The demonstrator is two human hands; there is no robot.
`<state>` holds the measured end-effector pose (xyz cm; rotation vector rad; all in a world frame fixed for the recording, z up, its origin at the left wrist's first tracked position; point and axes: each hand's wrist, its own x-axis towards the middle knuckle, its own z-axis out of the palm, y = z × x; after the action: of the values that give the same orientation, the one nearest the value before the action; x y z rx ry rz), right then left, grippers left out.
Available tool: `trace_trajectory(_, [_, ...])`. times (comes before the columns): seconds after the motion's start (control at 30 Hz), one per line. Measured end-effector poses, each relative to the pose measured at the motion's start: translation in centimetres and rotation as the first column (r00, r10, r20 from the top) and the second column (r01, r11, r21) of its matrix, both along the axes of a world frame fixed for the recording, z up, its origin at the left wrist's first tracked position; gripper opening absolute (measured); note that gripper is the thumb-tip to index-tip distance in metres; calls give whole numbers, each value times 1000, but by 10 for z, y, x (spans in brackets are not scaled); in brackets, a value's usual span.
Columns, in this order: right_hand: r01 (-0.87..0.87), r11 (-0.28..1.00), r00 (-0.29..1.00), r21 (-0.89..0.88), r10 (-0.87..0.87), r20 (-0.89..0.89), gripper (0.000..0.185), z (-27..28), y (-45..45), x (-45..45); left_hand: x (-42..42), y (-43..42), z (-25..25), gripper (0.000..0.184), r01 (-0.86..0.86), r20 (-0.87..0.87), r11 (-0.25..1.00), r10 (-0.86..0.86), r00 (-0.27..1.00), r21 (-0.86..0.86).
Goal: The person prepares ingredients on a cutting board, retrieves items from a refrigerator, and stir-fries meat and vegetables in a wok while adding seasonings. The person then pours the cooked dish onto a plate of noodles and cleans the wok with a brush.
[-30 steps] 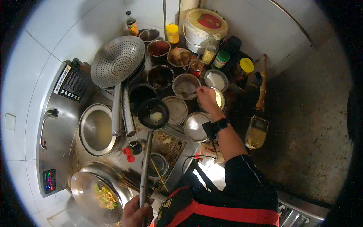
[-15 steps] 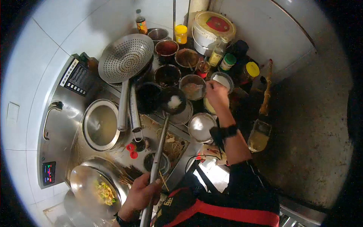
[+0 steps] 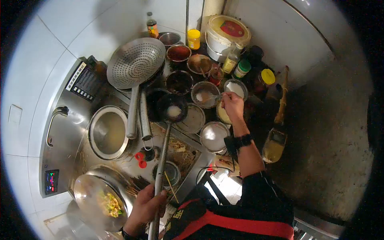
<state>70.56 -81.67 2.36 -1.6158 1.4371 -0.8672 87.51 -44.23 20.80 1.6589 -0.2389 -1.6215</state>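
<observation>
Black metal forms the bowl-shaped head of the ladle [image 3: 162,160], which sits near the centre of the frame with a small heap of white granules [image 3: 174,112] in it; your left hand [image 3: 145,210], at bottom centre, is wrapped around its long handle. Hold that handle steady and the head level so the heap does not slide over the lip. Your right hand [image 3: 233,105], right of centre, has its fingertips pinched on what looks like a small spoon [image 3: 215,97], over the steel bowl [image 3: 193,94], whose whitish and orange-brown contents are too blurred to name. A level spoon moved low should spill least into the neighbours: the white-filled bowl [image 3: 247,90] just beside it, and the yellow-filled bowl [image 3: 218,111], partly hidden by your hand. At left, a basin [image 3: 91,130] holds cloudy liquid; at lower left, a steaming wok [image 3: 86,196] holds chopped food [image 3: 111,205].
</observation>
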Motion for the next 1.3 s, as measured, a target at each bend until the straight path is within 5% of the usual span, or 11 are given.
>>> trace_trajectory(0.47, [-389,850,746,-355,65,-663,48,89,93,12,-7,35,53,18,-49,-80,953,26,996,-301])
trace_trajectory(0.53, [-667,744,685,33,630,-366,34,138,147,31,-9,42,76,24,-130,-11,914,136,991,-383])
trace_trajectory(0.63, [-981,156,170,117,978,118,36,174,248,47,-5,66,65,42,50,284,726,204,937,-686])
trace_trajectory(0.7, [-988,140,136,69,555,820,38,193,324,47,-4,84,36,58,121,480,630,438,760,-767])
trace_trajectory(0.87, [-983,-122,105,135,228,968,46,139,388,54,-24,234,-10,69,95,943,939,333,-4,-332])
trace_trajectory(0.97, [-945,-135,223,297,396,891,47,79,428,47,-65,330,-86,66,-488,986,868,11,-167,-92])
trace_trajectory(1.03, [-856,-107,294,506,704,646,44,26,455,34,-94,376,-116,54,-594,951,777,-20,308,208])
trace_trajectory(1.1, [-895,-47,168,443,886,433,46,-28,476,18,-109,421,-193,36,-760,328,641,744,582,-105])
trace_trajectory(1.17, [-929,-8,60,371,984,171,48,-37,495,-3,-119,424,-222,32,-797,413,562,794,445,-222])
trace_trajectory(1.23, [-988,27,75,-150,941,-329,54,-21,503,-21,-117,430,-225,29,-784,412,585,779,473,-205])
trace_trajectory(1.3, [-994,28,72,-104,887,-456,58,-4,503,-35,-110,429,-196,27,-814,133,500,866,483,-296])
